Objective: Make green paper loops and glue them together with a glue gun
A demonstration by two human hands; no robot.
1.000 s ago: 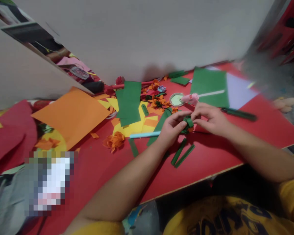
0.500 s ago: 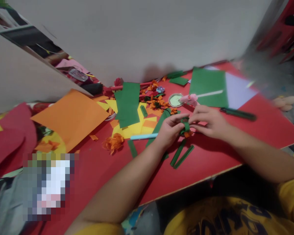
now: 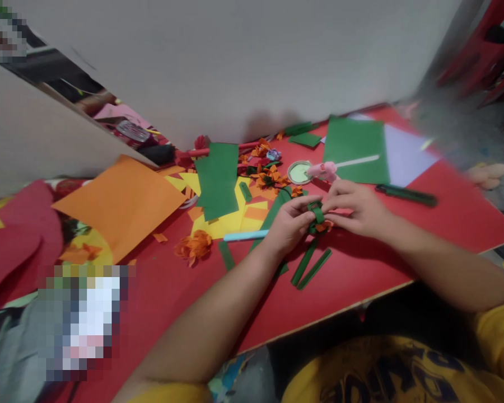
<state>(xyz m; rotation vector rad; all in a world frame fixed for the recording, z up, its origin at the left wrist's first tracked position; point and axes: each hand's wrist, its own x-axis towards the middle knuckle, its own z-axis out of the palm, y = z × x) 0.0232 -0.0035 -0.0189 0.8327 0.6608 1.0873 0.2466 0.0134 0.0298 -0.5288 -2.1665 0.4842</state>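
Both hands pinch a green strip [image 3: 317, 214] between them: the left hand [image 3: 286, 226] grips it from the left, the right hand [image 3: 353, 209] from the right, fingertips pressed onto the folded paper. It sits just above the red table [image 3: 361, 268], with an orange flower [image 3: 324, 226] touching it. Two green strips [image 3: 311, 267] lie just below; a blue stick [image 3: 246, 235] lies left.

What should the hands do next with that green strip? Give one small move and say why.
Probably press the green strip tighter around the orange flower: both the left hand and right hand pinch it, and its loop looks loose.
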